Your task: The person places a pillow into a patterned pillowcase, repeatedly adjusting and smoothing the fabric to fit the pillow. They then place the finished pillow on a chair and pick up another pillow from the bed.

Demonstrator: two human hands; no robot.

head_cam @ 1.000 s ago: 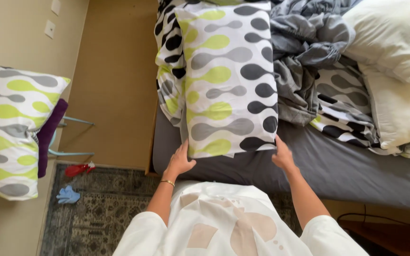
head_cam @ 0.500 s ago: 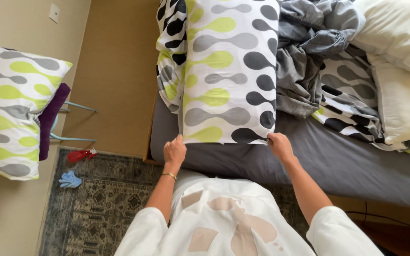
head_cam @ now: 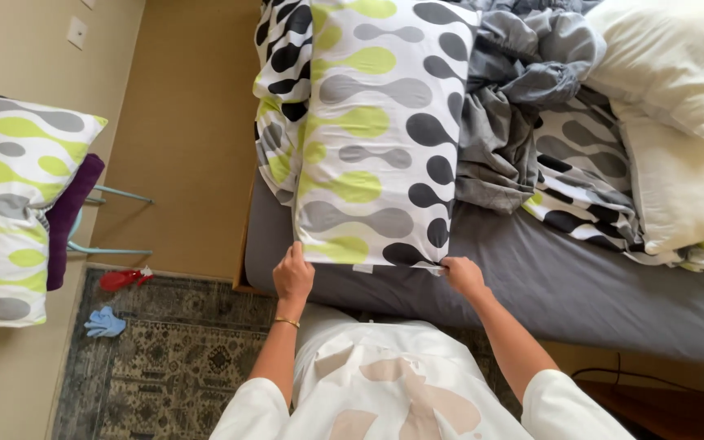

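Note:
A long pillow in a white cover with grey, black and lime blobs (head_cam: 376, 138) lies on the bed's grey sheet (head_cam: 580, 285), its open end toward me. My left hand (head_cam: 293, 274) grips the cover's near left corner. My right hand (head_cam: 463, 275) pinches the near right corner at the hem. Both hands rest at the mattress edge, with my white shirt below them.
A crumpled grey and patterned duvet (head_cam: 515, 122) and cream pillows (head_cam: 678, 122) lie to the right on the bed. A matching patterned pillow (head_cam: 10, 204) sits on a chair at left over a purple cloth. A patterned rug (head_cam: 181, 358) holds a blue glove and a red item.
The pillow has slid toward the bed's near edge, and both hands have moved closer together along its end, now gripping the two corners of the cover.

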